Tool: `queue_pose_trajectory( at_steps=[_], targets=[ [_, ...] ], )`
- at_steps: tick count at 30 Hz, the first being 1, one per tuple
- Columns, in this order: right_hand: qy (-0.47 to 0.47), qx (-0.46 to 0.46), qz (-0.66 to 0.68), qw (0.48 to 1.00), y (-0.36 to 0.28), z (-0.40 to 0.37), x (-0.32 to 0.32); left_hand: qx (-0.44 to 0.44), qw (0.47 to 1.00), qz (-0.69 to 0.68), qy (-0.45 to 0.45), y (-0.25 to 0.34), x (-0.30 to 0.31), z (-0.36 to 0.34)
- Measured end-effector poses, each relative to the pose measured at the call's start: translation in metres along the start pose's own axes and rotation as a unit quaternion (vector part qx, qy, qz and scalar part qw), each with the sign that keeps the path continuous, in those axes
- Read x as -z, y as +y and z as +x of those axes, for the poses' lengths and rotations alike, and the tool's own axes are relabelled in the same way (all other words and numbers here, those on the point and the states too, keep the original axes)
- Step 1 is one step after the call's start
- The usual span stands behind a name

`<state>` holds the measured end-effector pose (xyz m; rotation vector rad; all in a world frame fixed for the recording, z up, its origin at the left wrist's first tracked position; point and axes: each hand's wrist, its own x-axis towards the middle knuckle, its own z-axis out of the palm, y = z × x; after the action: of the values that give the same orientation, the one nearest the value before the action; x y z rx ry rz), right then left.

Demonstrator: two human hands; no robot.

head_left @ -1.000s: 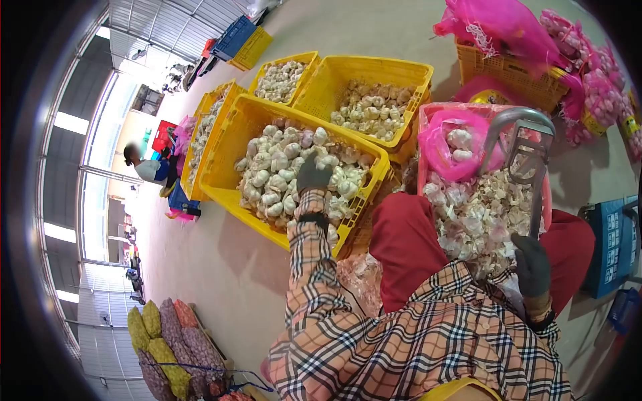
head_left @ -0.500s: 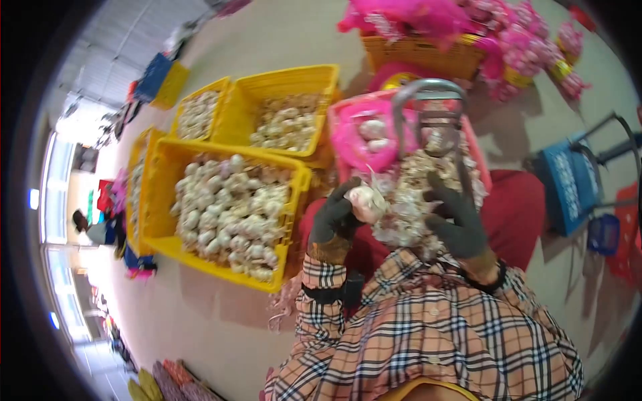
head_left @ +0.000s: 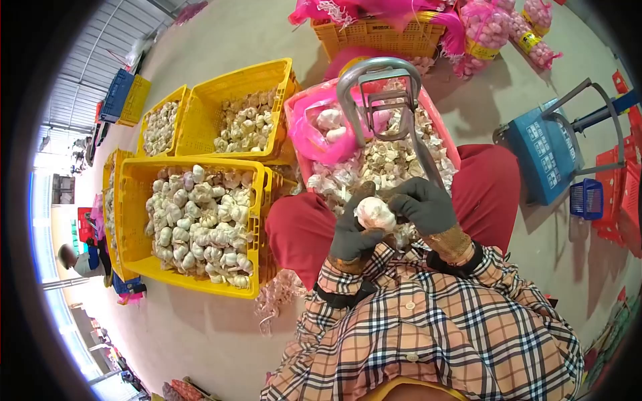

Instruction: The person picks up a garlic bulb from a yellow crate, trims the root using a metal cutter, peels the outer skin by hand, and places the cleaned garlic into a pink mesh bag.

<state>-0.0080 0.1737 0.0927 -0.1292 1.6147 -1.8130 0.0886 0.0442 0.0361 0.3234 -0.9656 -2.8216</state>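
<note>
L hand + R hand now both pinching garlic bulb; earlier L alone.

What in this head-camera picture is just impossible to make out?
Head view:
- Underside of the garlic bulb: covered by the left hand and the right hand.
- Print on the blue crate: too small to read.
- Distant person at the left edge: tiny and warped by the lens.
- Lower end of the metal frame: lost behind the right hand.
</note>
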Motion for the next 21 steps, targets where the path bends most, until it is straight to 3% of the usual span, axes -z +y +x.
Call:
queue_pose_trajectory(
  at_steps=[2,4,9,11,12,13,14,15,16,17,19,20,21],
  targets=[
    [-0.012,-0.03,0.02,0.999,0.0,-0.002,0.004,0.025,0.998,-0.046,-0.023,-0.002,0.001,0.0],
    [-0.037,0.025,-0.032,0.998,0.002,-0.003,0.008,0.019,0.997,-0.064,-0.048,-0.003,0.0,0.001],
    [-0.068,-0.003,0.011,0.998,-0.005,-0.008,0.014,0.034,0.987,-0.097,-0.122,-0.008,0.013,0.001],
    [-0.134,-0.082,0.007,0.988,-0.014,-0.011,0.019,-0.013,0.984,0.175,-0.002,-0.014,0.025,-0.001],
    [-0.169,-0.097,-0.095,0.976,-0.029,-0.018,0.02,-0.002,0.999,-0.042,-0.006,-0.013,0.032,0.001],
    [-0.171,-0.095,-0.095,0.976,-0.023,-0.019,0.025,0.008,0.966,-0.257,-0.011,-0.009,0.038,0.005],
    [-0.187,0.014,-0.237,0.953,-0.013,-0.021,0.035,-0.013,0.983,-0.183,-0.016,0.017,0.008,0.013],
    [-0.199,0.122,-0.374,0.898,-0.009,-0.02,0.042,0.036,0.998,-0.026,0.05,0.031,0.002,0.018],
    [-0.127,0.169,-0.541,0.814,-0.012,-0.016,0.044,0.027,0.993,0.07,0.094,0.027,0.004,0.025],
    [-0.129,0.17,-0.542,0.813,-0.013,-0.012,0.048,0.021,0.976,0.166,0.136,0.021,0.007,0.032],
    [0.155,0.369,-0.478,0.782,-0.012,0.0,0.056,0.042,0.974,0.175,0.135,0.015,0.013,0.039],
    [0.197,0.404,-0.535,0.715,-0.012,0.009,0.059,0.064,0.972,0.185,0.132,0.012,0.015,0.043],
    [0.201,0.404,-0.537,0.713,0.004,0.014,0.062,0.065,0.972,0.185,0.128,0.005,0.016,0.048]
  ],
)
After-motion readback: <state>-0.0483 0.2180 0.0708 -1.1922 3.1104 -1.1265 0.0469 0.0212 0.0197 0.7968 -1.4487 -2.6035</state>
